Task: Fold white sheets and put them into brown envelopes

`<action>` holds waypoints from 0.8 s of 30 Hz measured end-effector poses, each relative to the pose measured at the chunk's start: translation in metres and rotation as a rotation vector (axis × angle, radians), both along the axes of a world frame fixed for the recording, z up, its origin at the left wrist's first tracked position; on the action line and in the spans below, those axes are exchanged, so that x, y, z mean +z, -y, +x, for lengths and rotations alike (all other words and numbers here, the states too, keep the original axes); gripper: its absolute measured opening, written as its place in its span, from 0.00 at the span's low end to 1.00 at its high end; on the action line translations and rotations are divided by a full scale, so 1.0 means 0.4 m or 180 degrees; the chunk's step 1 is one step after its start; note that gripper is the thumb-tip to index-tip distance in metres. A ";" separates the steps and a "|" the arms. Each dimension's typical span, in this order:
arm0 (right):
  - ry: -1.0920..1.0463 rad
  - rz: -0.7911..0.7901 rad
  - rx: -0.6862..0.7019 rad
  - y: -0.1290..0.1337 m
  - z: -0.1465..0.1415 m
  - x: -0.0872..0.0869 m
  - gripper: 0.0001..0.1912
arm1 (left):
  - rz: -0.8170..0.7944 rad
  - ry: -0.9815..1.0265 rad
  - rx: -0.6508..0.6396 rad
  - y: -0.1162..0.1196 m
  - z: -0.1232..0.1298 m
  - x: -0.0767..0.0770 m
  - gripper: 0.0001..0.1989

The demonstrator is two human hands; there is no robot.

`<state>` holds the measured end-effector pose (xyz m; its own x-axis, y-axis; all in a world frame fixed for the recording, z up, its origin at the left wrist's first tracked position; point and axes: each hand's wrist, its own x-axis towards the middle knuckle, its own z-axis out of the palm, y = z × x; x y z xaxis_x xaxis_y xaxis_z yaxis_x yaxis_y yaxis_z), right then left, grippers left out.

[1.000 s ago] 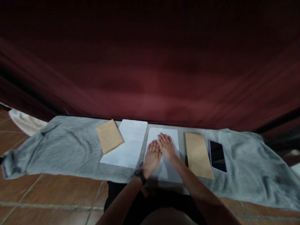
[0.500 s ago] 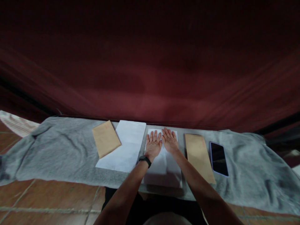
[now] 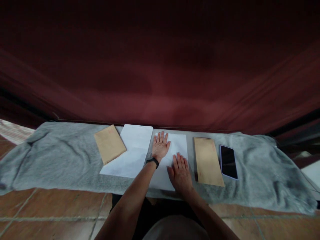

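A white sheet of paper (image 3: 178, 141) lies in front of me on a grey cloth. My left hand (image 3: 160, 146), with a dark band on its wrist, rests flat near the sheet's far left part, fingers stretched out. Lower and to the right, my right hand (image 3: 180, 174) lies on the same sheet with its fingers extended and thumb apart. Both hands hold nothing. Left of them are more white papers (image 3: 136, 143), partly covered by a brown envelope (image 3: 110, 144). A stack of long brown envelopes (image 3: 208, 161) lies to the right of my right hand.
A phone (image 3: 228, 162) in a light purple case lies right of the long envelopes. The grey cloth (image 3: 65, 156) covers the narrow surface. A dark red upright panel (image 3: 160, 83) stands right behind it, and tiled floor (image 3: 50, 206) shows in front.
My right hand has slid down the sheet toward me, away from the left hand. The left hand stays near the far end. The view has shifted slightly.
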<state>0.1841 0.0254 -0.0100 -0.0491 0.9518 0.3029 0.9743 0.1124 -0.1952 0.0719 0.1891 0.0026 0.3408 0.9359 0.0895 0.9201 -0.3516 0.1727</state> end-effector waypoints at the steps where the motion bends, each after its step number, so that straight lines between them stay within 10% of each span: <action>1: 0.0024 0.0022 -0.0010 0.024 0.004 0.002 0.32 | 0.0025 0.0004 -0.0032 0.009 -0.004 0.001 0.29; 15: 0.0321 0.0211 0.0128 0.144 0.060 -0.036 0.34 | 0.0550 -0.0012 -0.0902 0.399 -0.164 0.011 0.26; 24: 0.0451 0.0355 0.0332 0.209 0.091 -0.042 0.36 | 0.0546 -0.0286 -0.0994 0.521 -0.228 0.011 0.31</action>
<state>0.2205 -0.0581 -0.0269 -0.1952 0.9002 0.3892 0.9731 0.2274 -0.0378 -0.0192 -0.0192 0.0071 0.6215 0.7593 0.1929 0.7726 -0.6349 0.0100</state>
